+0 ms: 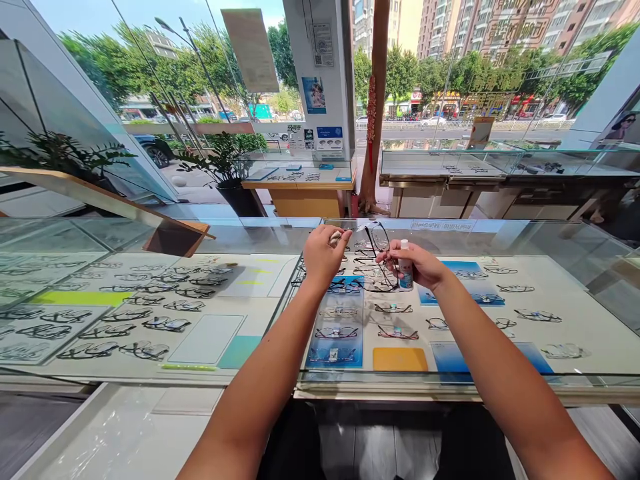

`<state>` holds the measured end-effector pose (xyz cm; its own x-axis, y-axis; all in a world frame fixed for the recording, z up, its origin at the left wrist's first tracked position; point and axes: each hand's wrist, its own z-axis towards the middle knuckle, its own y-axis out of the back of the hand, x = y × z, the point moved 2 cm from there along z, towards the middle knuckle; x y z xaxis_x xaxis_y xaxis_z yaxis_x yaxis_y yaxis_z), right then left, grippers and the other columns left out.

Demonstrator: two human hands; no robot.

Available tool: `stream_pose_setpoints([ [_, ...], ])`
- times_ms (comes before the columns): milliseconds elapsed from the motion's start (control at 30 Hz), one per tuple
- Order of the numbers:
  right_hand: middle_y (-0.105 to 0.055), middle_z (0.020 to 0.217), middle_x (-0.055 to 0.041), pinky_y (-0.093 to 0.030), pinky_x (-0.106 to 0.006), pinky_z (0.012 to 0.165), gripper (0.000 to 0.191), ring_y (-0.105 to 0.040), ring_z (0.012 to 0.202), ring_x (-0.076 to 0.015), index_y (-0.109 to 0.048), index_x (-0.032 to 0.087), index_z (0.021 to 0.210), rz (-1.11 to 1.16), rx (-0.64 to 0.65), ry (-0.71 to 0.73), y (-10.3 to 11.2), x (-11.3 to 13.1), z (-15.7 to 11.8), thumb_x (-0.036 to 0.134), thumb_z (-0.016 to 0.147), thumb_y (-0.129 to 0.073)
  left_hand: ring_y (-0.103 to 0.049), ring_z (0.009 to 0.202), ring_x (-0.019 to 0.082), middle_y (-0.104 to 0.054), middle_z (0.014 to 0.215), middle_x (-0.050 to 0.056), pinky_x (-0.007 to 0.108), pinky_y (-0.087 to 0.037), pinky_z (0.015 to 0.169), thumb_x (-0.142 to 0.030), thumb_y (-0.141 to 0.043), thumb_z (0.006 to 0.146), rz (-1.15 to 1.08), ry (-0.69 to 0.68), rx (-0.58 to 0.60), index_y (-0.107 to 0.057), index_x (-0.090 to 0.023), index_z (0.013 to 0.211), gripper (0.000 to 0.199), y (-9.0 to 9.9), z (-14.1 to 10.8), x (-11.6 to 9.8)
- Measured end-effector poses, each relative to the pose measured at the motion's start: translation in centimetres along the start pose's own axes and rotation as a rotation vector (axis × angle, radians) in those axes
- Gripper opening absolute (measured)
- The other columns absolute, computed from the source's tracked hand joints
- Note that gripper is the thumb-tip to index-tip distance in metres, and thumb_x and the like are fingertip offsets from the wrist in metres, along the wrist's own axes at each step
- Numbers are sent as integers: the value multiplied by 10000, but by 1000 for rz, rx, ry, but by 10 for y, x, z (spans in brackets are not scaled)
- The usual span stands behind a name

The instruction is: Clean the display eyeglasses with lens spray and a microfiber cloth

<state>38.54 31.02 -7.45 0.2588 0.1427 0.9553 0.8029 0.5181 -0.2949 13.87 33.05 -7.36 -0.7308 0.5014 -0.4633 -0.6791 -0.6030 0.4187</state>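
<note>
My right hand (417,263) holds a small white bottle (405,270) with a blue label, upright, above the glass display case. The same hand's fingertips pinch a dark-framed pair of eyeglasses (379,239), whose frame hangs tilted to the left of the bottle. Left of the glasses, my left hand (325,250) is raised with its fingers curled round a small pale object (335,237), too small to name. The two hands are apart. Rows of eyeglasses lie under the glass beneath them.
The glass case (450,377) spans the front. A wood-edged mirror or panel (175,237) leans on the left. Inside lie a yellow card (400,359) and blue cards. Beyond stand a potted plant (240,193), another display counter (310,193) and a wooden post (375,133).
</note>
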Motion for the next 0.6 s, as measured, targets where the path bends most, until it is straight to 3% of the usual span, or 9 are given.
stream_pose_setpoints([
  [133, -820, 1116, -112, -430, -203, 500, 375, -600, 748, -138, -598, 217, 844, 34, 31, 15, 0, -1, 0, 405, 796, -919, -637, 961, 267, -721, 986, 88, 375, -466, 856, -426, -752, 988, 81, -56, -121, -746, -203, 980, 223, 3, -1, -5],
  [233, -818, 1110, -98, -439, -193, 504, 388, -597, 752, -132, -594, 222, 854, 72, 1, 40, 0, 1, 0, 399, 793, -933, -601, 924, 262, -675, 953, 95, 380, -475, 850, -360, -727, 997, 108, -213, -183, -745, -200, 981, 162, 4, -5, -17],
  [367, -814, 1100, -86, -443, -195, 506, 392, -591, 740, -128, -596, 223, 852, 82, -22, 47, -2, 3, -2, 404, 791, -938, -577, 882, 248, -664, 920, 78, 369, -478, 812, -303, -657, 1031, 96, -402, -61, -780, -215, 1190, 219, -1, -12, -33],
  [433, -814, 1100, -92, -443, -199, 508, 397, -590, 741, -129, -598, 219, 841, 68, -13, 32, -3, 2, -2, 410, 785, -941, -572, 896, 258, -675, 943, 84, 375, -480, 808, -301, -643, 1035, 119, -395, -11, -746, -204, 1319, 318, -4, -14, -35],
  [600, -814, 1119, -100, -429, -204, 504, 405, -585, 738, -129, -588, 216, 838, 58, -2, 27, -2, 1, -1, 408, 783, -940, -583, 928, 274, -679, 960, 97, 390, -490, 829, -318, -625, 1033, 133, -331, 56, -708, -179, 1364, 368, -8, -15, -32],
])
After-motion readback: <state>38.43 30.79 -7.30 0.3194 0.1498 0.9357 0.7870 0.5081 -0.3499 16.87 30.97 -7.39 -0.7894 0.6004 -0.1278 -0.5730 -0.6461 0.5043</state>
